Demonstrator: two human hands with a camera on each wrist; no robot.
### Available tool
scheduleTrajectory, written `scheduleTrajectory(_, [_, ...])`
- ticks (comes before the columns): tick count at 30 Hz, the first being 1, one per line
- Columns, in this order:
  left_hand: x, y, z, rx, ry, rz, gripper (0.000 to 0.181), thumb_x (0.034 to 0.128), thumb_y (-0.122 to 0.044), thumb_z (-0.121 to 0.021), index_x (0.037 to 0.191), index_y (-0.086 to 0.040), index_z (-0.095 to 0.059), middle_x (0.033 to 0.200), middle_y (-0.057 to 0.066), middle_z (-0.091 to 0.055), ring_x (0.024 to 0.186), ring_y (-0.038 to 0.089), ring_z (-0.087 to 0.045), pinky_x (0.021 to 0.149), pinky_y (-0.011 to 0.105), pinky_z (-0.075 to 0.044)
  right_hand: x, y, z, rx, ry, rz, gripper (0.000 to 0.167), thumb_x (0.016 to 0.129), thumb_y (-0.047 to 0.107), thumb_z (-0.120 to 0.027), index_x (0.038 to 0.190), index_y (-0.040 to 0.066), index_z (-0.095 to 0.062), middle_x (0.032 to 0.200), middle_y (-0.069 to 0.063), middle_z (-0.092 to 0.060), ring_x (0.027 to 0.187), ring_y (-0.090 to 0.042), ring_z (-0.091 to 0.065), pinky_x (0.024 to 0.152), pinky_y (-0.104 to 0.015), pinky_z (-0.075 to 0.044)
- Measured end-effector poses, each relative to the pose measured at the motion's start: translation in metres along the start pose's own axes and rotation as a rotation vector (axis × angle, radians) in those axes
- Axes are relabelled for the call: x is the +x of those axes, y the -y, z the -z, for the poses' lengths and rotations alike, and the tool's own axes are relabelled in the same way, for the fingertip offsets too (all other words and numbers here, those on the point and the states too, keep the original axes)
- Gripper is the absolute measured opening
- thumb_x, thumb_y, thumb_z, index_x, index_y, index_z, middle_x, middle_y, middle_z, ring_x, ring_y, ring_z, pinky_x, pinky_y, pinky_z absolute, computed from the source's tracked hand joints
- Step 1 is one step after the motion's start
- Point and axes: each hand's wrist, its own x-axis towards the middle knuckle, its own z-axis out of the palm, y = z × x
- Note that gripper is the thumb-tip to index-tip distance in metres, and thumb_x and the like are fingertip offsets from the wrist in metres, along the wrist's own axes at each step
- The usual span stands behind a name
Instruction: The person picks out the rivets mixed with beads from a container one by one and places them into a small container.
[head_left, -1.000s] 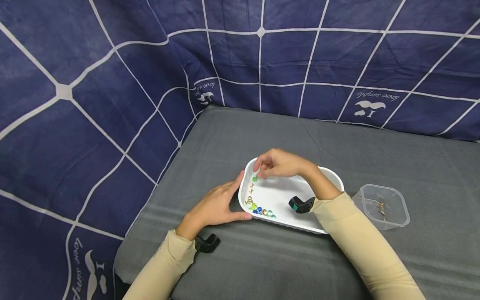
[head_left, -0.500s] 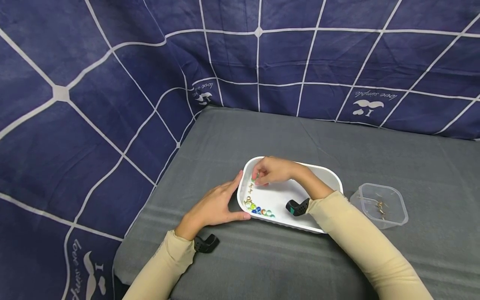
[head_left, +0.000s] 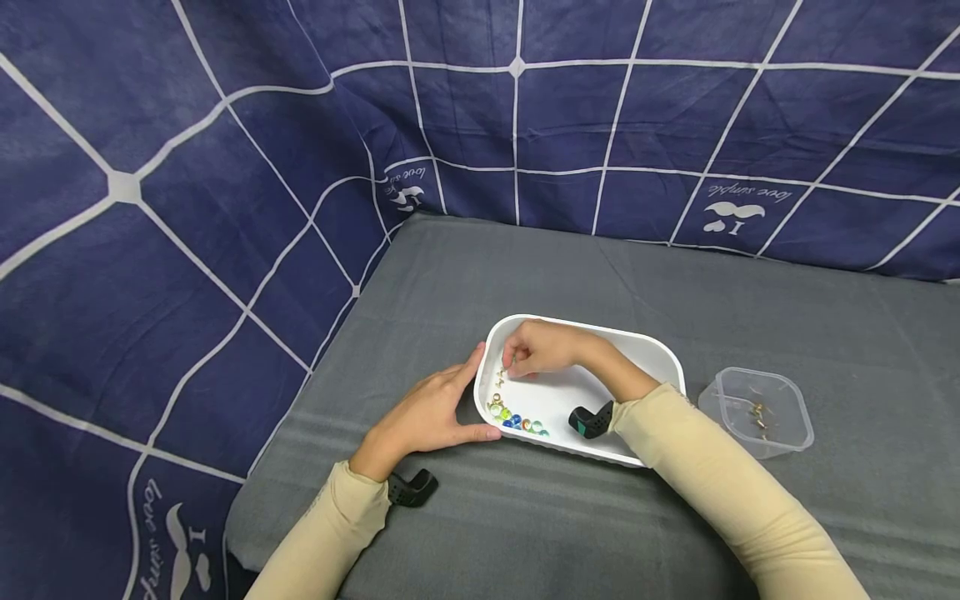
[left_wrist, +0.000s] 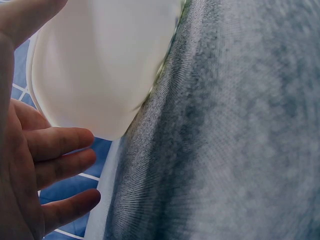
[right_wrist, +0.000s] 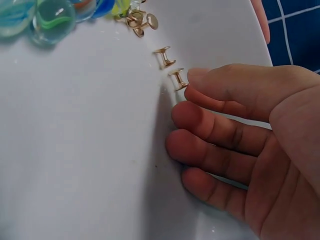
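My left hand (head_left: 431,412) rests against the left end of a white tray (head_left: 637,450), thumb at the near side and straight fingers at the end wall. Inside the tray my right hand (head_left: 546,346) bends its fingers, thumb and forefinger close together at the left wall. A green marble is at those fingertips, hidden now behind them. Small gold double-capped studs (right_wrist: 165,57) lie beside the thumb tip in the right wrist view. Beyond them, several glass marbles (right_wrist: 52,22) and more gold studs (right_wrist: 137,22) sit along the tray's corner and near wall.
A clear plastic tub (head_left: 783,442) holding several gold studs stands to the right of the tray, by the right sleeve (head_left: 697,450). Grey cloth (head_left: 465,258) covers the surface. A blue curtain with white lines (head_left: 570,117) hangs behind and at the left.
My right hand has come down and nearer within the tray, its fingers closing over the green marble, which showed beside them earlier. The left hand has stayed on the tray's end.
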Motion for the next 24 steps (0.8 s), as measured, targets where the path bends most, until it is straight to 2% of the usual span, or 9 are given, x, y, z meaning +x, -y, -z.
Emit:
scheduleTrajectory(12, [-0.001, 0.001, -0.001, 0.007, 0.005, 0.001, 0.116, 0.079, -0.061, -0.075, 0.157, -0.001, -0.014, 0.145, 0.019, -0.049, 0.129, 0.029, -0.051, 0.105, 0.043, -0.042, 0.004, 0.002, -0.008, -0.085, -0.079, 0.0, 0.009, 0.087, 0.007, -0.071, 0.078, 0.007, -0.07, 0.057, 0.007, -0.057, 0.051, -0.001, -0.048, 0.049, -0.017, -0.037])
scheduleTrajectory(19, [0.0, 0.001, -0.001, 0.006, 0.002, 0.001, 0.116, 0.0787, -0.061, -0.075, 0.157, -0.001, -0.015, 0.145, 0.019, -0.049, 0.129, 0.029, -0.051, 0.105, 0.043, -0.042, 0.009, 0.0, -0.012, -0.15, -0.143, 0.006, 0.015, 0.085, 0.014, -0.076, 0.072, 0.01, -0.07, 0.055, 0.011, -0.056, 0.05, 0.0, -0.045, 0.05, -0.018, -0.038])
scheduleTrajectory(24, [0.0, 0.001, -0.002, 0.009, 0.006, 0.002, 0.116, 0.0789, -0.061, -0.075, 0.157, -0.001, -0.014, 0.144, 0.019, -0.049, 0.128, 0.029, -0.052, 0.104, 0.043, -0.043, 0.009, 0.0, -0.013, -0.168, -0.159, 0.009, 0.016, 0.084, 0.016, -0.077, 0.071, 0.01, -0.07, 0.055, 0.012, -0.056, 0.05, 0.0, -0.046, 0.049, -0.018, -0.038])
